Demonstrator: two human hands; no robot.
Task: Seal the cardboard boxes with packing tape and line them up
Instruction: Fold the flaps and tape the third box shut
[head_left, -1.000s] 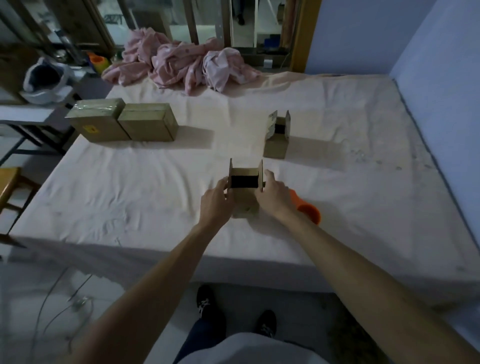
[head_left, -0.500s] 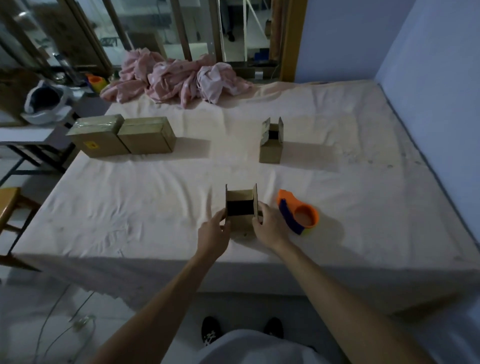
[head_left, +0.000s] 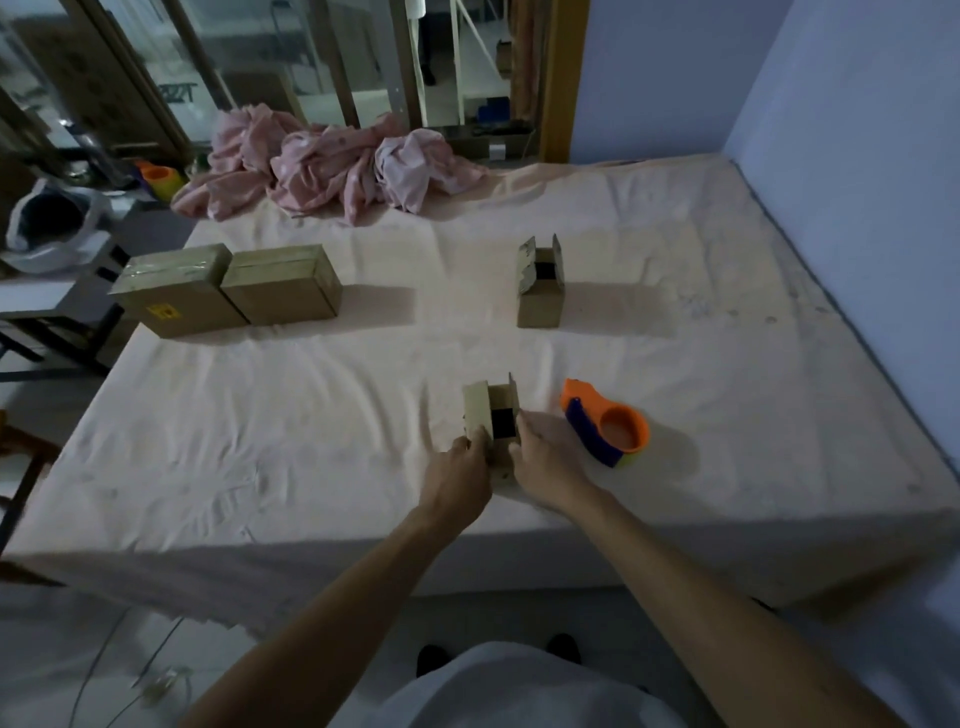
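A small open cardboard box (head_left: 491, 415) stands near the front edge of the cloth-covered bed (head_left: 311, 415). My left hand (head_left: 460, 475) holds its left side, and the left flap is folded inward over the opening. My right hand (head_left: 543, 462) grips its right side, where the flap still stands up. An orange and blue tape dispenser (head_left: 605, 428) lies just right of my right hand. A second open box (head_left: 540, 283) stands farther back. Two taped boxes (head_left: 179, 291) (head_left: 283, 286) sit side by side, touching, at the back left.
A heap of pink cloth (head_left: 332, 166) lies at the bed's far edge. A blue wall (head_left: 857, 156) runs along the right side. A table with a white bag (head_left: 47, 223) stands left of the bed. My shoes and the floor show below the front edge.
The box has come nearer to the front edge between my hands, uncovering the tape dispenser. Its left flap, upright before, now lies folded inward.
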